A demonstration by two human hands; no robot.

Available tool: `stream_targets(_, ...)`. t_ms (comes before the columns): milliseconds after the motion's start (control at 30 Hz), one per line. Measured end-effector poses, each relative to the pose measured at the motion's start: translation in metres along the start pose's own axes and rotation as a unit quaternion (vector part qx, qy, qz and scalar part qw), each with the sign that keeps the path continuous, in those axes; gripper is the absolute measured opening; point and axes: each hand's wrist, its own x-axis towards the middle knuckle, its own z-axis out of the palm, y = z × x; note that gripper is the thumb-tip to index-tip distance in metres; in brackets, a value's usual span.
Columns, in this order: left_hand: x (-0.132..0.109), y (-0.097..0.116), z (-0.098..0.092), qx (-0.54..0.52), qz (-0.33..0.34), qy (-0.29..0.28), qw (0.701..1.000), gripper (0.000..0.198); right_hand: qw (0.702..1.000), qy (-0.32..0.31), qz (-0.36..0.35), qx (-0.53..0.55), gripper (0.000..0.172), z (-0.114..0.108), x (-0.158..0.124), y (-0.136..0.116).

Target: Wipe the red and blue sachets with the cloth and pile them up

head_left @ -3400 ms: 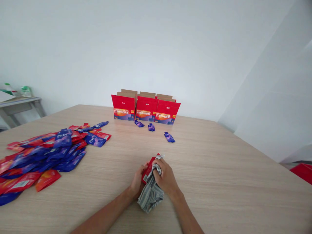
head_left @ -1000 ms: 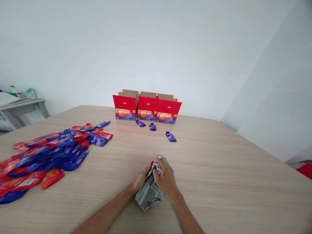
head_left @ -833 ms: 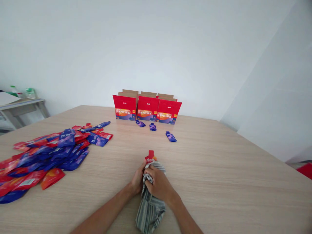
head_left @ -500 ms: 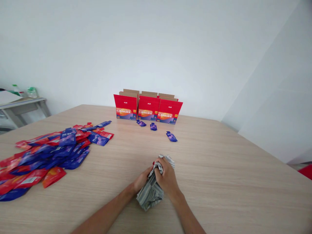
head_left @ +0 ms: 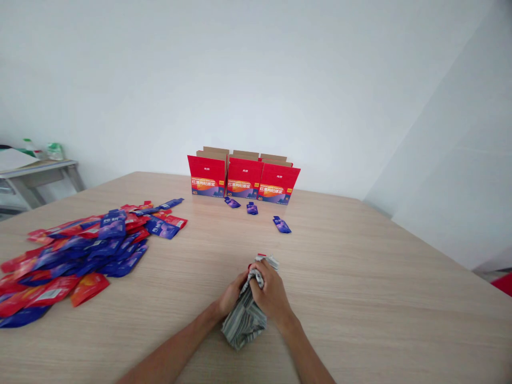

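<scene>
Near the front middle of the table, both hands are closed around a crumpled grey striped cloth [head_left: 245, 320]. My right hand [head_left: 272, 290] pinches its upper part, with the fingers curled into the folds. My left hand [head_left: 232, 293] grips from the other side. Red edges show by the left fingertips and above the right knuckles; they look like a red sachet [head_left: 262, 255], mostly hidden by cloth and fingers. The cloth's lower end hangs loosely towards me.
A large pile of red and blue-purple sachets [head_left: 100, 248] covers the table's left side. Three open red cartons [head_left: 244, 178] stand in a row at the back. Single purple sachets [head_left: 282, 224] lie before them. A side table [head_left: 40, 169] with small items stands far left.
Both hands and the cloth have shifted slightly left and towards me. A red edge now shows above the right knuckles. The sachets and cartons stay in place.
</scene>
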Motion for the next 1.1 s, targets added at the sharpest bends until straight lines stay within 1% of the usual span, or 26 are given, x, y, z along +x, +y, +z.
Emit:
stream_targets(67,-0.001,-0.003,0.001,0.011,0.002,-0.010,1.000,0.021,0.999,0.036,0.001,-0.001,0.015,-0.003,0.002,0.003)
stream_targets(100,-0.001,-0.004,0.001,0.012,-0.001,-0.015,1.000,0.023,0.999,0.034,-0.003,0.002,0.015,-0.003,0.002,0.003)
stream_targets(133,-0.001,-0.005,0.001,0.008,-0.007,-0.021,1.000,0.027,1.000,0.019,-0.010,0.007,0.015,-0.003,0.002,0.002)
stream_targets(200,0.001,-0.005,-0.001,0.003,-0.020,-0.029,0.999,0.037,0.999,-0.044,-0.025,0.012,0.016,0.000,0.000,0.000)
stream_targets(267,0.003,-0.001,-0.004,0.023,-0.014,-0.031,0.999,0.046,0.992,-0.122,-0.037,0.008,0.016,0.004,-0.003,-0.004)
stream_targets(333,0.007,0.009,-0.009,0.084,0.034,-0.013,0.996,0.052,0.981,-0.187,-0.044,-0.003,0.016,0.008,-0.006,-0.007)
stream_targets(367,0.009,0.016,-0.013,0.131,0.075,0.002,0.989,0.053,0.976,-0.211,-0.046,-0.010,0.016,0.009,-0.008,-0.008)
stream_targets(400,0.012,0.024,-0.017,0.186,0.124,0.020,0.975,0.053,0.972,-0.229,-0.049,-0.017,0.015,0.011,-0.009,-0.008)
stream_targets(433,0.016,0.034,-0.023,0.249,0.175,0.043,0.951,0.053,0.969,-0.240,-0.053,-0.024,0.016,0.012,-0.010,-0.008)
stream_targets(467,0.020,0.045,-0.030,0.322,0.224,0.068,0.917,0.053,0.967,-0.246,-0.056,-0.031,0.016,0.012,-0.010,-0.008)
stream_targets(500,0.024,0.058,-0.038,0.401,0.264,0.096,0.872,0.053,0.966,-0.247,-0.059,-0.038,0.016,0.013,-0.010,-0.008)
stream_targets(533,0.028,0.071,-0.048,0.486,0.285,0.127,0.816,0.053,0.966,-0.249,-0.061,-0.043,0.017,0.013,-0.010,-0.008)
stream_targets(567,0.031,0.086,-0.058,0.569,0.284,0.161,0.755,0.053,0.965,-0.248,-0.062,-0.049,0.017,0.013,-0.010,-0.007)
stream_targets(600,0.035,0.101,-0.069,0.643,0.263,0.192,0.693,0.053,0.965,-0.248,-0.062,-0.055,0.017,0.012,-0.009,-0.007)
stream_targets(633,0.038,0.117,-0.081,0.703,0.233,0.223,0.634,0.054,0.965,-0.248,-0.062,-0.060,0.018,0.012,-0.009,-0.007)
stream_targets(667,0.040,0.132,-0.093,0.748,0.201,0.248,0.582,0.054,0.964,-0.249,-0.062,-0.065,0.019,0.012,-0.009,-0.007)
stream_targets(700,0.041,0.147,-0.105,0.781,0.170,0.268,0.538,0.054,0.964,-0.251,-0.061,-0.070,0.019,0.012,-0.008,-0.007)
stream_targets(733,0.042,0.161,-0.117,0.802,0.140,0.288,0.505,0.055,0.963,-0.252,-0.061,-0.074,0.019,0.013,-0.008,-0.007)
stream_targets(767,0.043,0.174,-0.128,0.814,0.109,0.306,0.482,0.056,0.963,-0.253,-0.060,-0.078,0.019,0.013,-0.008,-0.007)
stream_targets(800,0.042,0.185,-0.139,0.820,0.079,0.322,0.467,0.057,0.962,-0.253,-0.059,-0.080,0.019,0.013,-0.008,-0.007)
stream_targets(867,0.041,0.202,-0.157,0.821,0.032,0.346,0.453,0.059,0.963,-0.252,-0.054,-0.085,0.019,0.014,-0.008,-0.007)
stream_targets(933,0.040,0.211,-0.170,0.820,0.008,0.359,0.446,0.060,0.962,-0.253,-0.049,-0.091,0.019,0.014,-0.008,-0.007)
stream_targets(1000,0.039,0.216,-0.177,0.822,0.000,0.362,0.440,0.061,0.960,-0.258,-0.045,-0.097,0.018,0.015,-0.008,-0.007)
stream_targets(1100,0.039,0.216,-0.180,0.823,-0.008,0.368,0.432,0.060,0.958,-0.264,-0.040,-0.104,0.019,0.016,-0.009,-0.006)
